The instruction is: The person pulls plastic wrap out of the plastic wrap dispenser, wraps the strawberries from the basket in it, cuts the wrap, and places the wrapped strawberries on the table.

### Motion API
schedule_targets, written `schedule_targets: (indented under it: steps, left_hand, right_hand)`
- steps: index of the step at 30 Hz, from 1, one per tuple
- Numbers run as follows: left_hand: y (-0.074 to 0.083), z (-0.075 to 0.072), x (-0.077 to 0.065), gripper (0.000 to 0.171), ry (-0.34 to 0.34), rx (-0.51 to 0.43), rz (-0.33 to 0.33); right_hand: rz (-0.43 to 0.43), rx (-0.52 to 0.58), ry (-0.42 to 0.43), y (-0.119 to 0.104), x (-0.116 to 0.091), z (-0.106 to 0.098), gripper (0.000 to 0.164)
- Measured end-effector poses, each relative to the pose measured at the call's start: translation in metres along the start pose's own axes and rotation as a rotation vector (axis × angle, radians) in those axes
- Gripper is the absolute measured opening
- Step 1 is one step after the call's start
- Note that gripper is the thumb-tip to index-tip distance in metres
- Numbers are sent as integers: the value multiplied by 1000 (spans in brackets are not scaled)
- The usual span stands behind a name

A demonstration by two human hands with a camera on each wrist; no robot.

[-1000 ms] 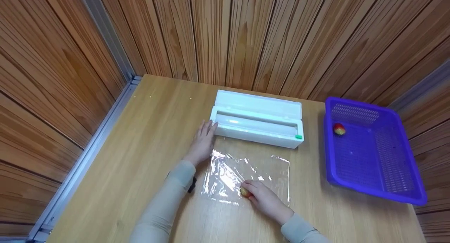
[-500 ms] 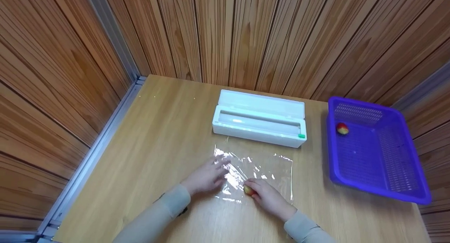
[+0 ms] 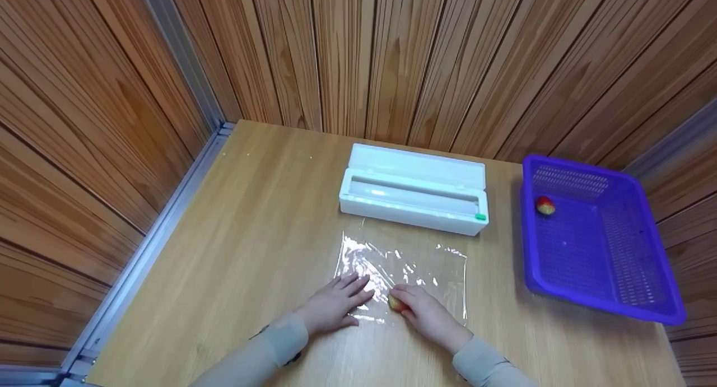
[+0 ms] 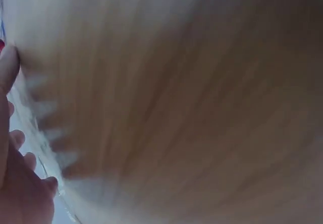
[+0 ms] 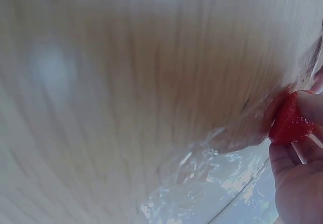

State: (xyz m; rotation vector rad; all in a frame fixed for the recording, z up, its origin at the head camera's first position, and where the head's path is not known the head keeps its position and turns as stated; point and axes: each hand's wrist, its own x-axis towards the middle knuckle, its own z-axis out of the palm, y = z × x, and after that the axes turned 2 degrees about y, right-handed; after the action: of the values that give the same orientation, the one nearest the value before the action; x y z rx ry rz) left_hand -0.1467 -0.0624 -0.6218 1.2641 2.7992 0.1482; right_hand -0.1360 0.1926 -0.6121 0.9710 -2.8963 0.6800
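In the head view, a sheet of clear plastic wrap [image 3: 448, 280] lies creased and shiny on the wooden table. My right hand [image 3: 428, 317] holds a small red-and-yellow fruit [image 3: 395, 303] on the sheet, its fingers and thumb curled round it. Seen from the right wrist, the fruit [image 5: 289, 120] looks bright red and speckled, pinched between thumb and fingers. My left hand [image 3: 331, 306] lies with spread fingers over the left edge of the wrap, just left of the fruit. The left wrist view catches only part of the left hand [image 4: 25, 183] at its left edge.
Behind the wrap stands a white plastic-wrap box [image 3: 414, 219], lid raised, with a roll inside and a green slider [image 3: 480, 217] at its right end. A purple basket [image 3: 529, 247] at the right holds another red-and-yellow fruit [image 3: 545, 205]. Wood-panelled walls close in the table behind.
My left hand has left the box's left end and come down toward me onto the wrap's left edge. The right hand stays on the fruit. The head view has shifted slightly.
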Motion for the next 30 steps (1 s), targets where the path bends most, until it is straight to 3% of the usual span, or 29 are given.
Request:
schedule_targets:
  steps: [6, 10, 14, 19, 24, 30]
  left_hand:
    - [1, 2, 3, 45, 13, 37, -17]
    - [3, -3, 8, 39, 36, 126, 4]
    - [5, -10, 13, 36, 48, 159, 13]
    - [6, -18, 19, 31, 66, 38, -41]
    - [5, -23, 26, 19, 148, 29, -33]
    - [3, -27, 32, 21, 91, -83, -117]
  right_hand:
    - [33, 31, 55, 1, -4, 4, 46]
    - [39, 32, 87, 1, -4, 4, 44]
    - [17, 39, 77, 0, -2, 3, 27]
    - [-14, 71, 45, 1, -1, 2, 22]
    - [20, 58, 9, -1, -2, -3, 16]
    - [126, 49, -119, -7, -6, -8, 45]
